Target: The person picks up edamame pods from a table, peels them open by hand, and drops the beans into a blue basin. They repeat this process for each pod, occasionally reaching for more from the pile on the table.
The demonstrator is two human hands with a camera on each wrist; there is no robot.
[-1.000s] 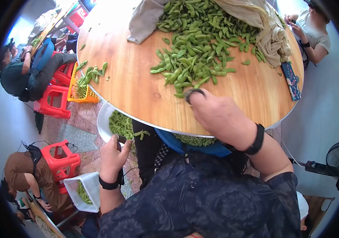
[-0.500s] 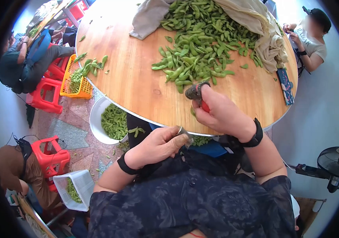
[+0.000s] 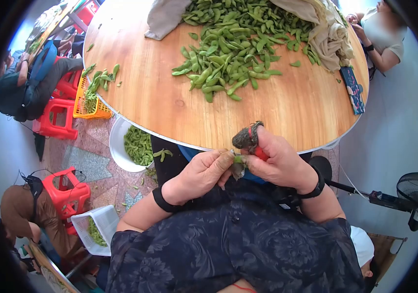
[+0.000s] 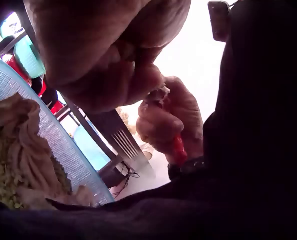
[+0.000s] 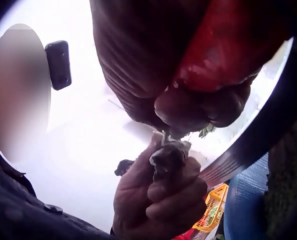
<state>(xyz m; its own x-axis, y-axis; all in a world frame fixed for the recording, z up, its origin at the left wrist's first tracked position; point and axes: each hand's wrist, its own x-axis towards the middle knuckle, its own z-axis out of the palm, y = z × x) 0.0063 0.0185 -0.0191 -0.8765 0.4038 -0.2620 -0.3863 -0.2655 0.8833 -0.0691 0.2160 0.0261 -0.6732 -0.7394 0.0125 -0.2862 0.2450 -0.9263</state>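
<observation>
One round worktop (image 3: 145,93) is supporting one patterned case (image 3: 352,90) and numerous pods (image 3: 228,53). One yellow basket (image 3: 91,115), one white tub (image 3: 116,146), one white basket (image 3: 110,218) and at least three red stools (image 3: 62,131) are standing left.

Surface (image 3: 145,97): pale wood grain, knot toward the near-left part, rounded outline, thin light rim. Large heap of green pods (image 3: 228,53) over the far-middle part, thinning toward the centre. Greyish cloth (image 3: 167,19) at the heap's left side; crumpled beige cloth (image 3: 327,41) along its right side. Whether the two join, cannot tell. Dark patterned case (image 3: 352,90) lies along the right edge, near the beige cloth. Small cluster of pods (image 3: 102,79) by the left edge, with scraps around it. Single green piece (image 3: 295,64) apart, right of the heap.
</observation>
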